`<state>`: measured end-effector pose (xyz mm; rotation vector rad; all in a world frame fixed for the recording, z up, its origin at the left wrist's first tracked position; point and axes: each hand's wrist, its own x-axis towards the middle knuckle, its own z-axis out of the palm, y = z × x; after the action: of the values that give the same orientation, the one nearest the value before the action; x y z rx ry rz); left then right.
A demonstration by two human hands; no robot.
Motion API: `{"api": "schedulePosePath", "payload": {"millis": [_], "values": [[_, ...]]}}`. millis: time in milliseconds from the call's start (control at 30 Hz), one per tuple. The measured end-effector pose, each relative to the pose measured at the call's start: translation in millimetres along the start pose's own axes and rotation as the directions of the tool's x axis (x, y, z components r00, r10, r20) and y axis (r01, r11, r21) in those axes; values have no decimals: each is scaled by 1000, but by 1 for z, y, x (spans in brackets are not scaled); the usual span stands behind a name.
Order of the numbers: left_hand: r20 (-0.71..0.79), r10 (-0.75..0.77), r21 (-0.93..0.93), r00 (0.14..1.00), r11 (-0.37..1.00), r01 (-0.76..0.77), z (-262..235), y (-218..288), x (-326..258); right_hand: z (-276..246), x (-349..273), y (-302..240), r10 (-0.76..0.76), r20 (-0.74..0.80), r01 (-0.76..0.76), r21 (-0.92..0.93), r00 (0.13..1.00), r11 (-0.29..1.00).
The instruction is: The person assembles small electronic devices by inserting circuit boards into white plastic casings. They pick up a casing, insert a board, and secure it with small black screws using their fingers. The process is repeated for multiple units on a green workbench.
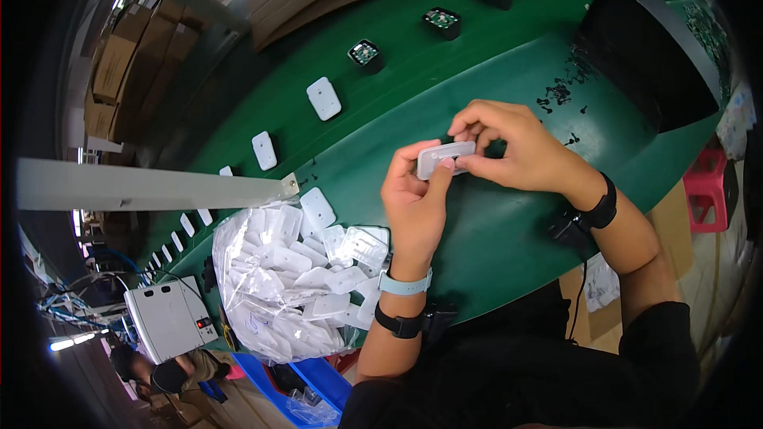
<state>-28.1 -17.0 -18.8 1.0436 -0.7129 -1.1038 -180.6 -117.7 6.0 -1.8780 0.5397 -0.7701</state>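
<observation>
We've got one left hand (413, 192), one right hand (520, 151), one held cover (434, 161), one clear bag (253, 324), one pink stool (705, 162), at least four black housings (442, 23), bagged covers (327, 280) beyond counting!

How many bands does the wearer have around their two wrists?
3: a pale blue band on the left wrist, a black band behind it, and another black band on the right wrist.
</observation>
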Motion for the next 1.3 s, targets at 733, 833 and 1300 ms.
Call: {"api": "schedulePosePath", "payload": {"millis": [733, 833, 1300], "values": [[-294, 42, -455, 955, 873, -178, -21, 25, 9, 54, 172, 85, -34, -129, -56, -639, 991, 767], [-329, 106, -414, 939, 877, -244, -26, 25, 8, 54, 179, 82, 81, -147, -141, -465, 986, 874], [-218, 192, -26, 957, 979, -203, -3, 16, -3, 11, 28, -5, -123, -132, 81, -291, 984, 953]]}}
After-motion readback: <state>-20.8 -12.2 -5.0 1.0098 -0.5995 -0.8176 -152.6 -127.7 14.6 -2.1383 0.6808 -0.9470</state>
